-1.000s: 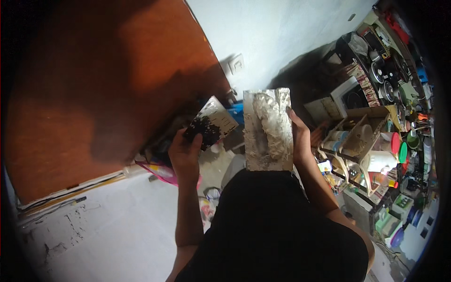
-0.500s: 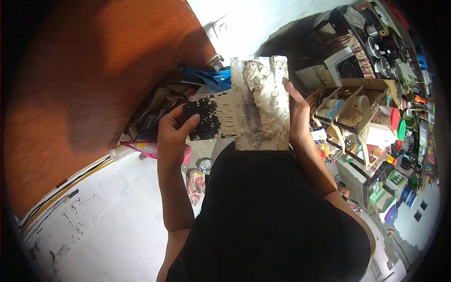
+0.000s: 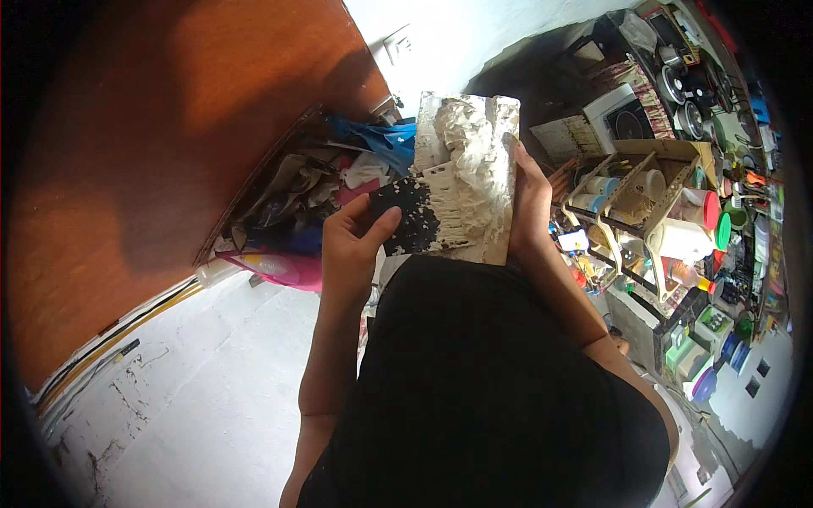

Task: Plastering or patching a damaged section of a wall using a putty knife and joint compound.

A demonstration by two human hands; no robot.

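My left hand (image 3: 351, 241) grips a flat spreader (image 3: 408, 222), black where held and crusted with off-white paste toward its far edge. That edge lies over the lower left of a rectangular board (image 3: 491, 241), which carries a thick, uneven mound of off-white paste (image 3: 466, 148). My right hand (image 3: 530, 199) holds the board by its right side, thumb along the edge. Both hands are in front of my black-clad torso, and the board's underside is hidden.
A large orange-brown panel (image 3: 161, 144) is at left, with cables (image 3: 110, 339) along its lower edge. A pile with a blue bag (image 3: 385, 140) and pink plastic (image 3: 279, 271) lies behind my hands. A crowded rack (image 3: 635, 203) and cookware (image 3: 690, 118) fill the right. A white wall (image 3: 457, 34) rises above.
Over the last second my left hand has brought the spreader rightward, from beside the board onto its lower left. The board has risen in view, along with the surroundings, then tilted slightly.
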